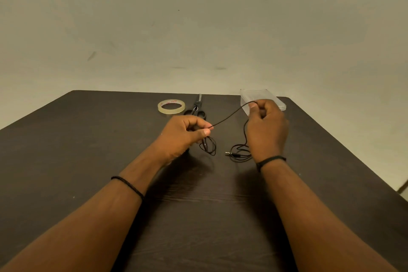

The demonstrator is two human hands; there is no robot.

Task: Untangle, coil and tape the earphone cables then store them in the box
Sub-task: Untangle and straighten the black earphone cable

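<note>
Pinching a thin black earphone cable (pixel 229 115), the left hand (pixel 185 134) is curled tight with thumb and forefinger clamped on it, and a small bunch of loops is seen dangling under the fist. From there the cable is stretched up and across to the right hand (pixel 266 130), where it's gripped between thumb and fingers, then dropped down into a loose tangle on the table (pixel 88 150), with the metal plug (pixel 229 153) laid flat pointing left. Further back, a roll of clear tape (pixel 171 106) and black scissors (pixel 196 109) are parked side by side. Behind the right hand, a clear plastic box (pixel 261 96) is set near the far edge.
</note>
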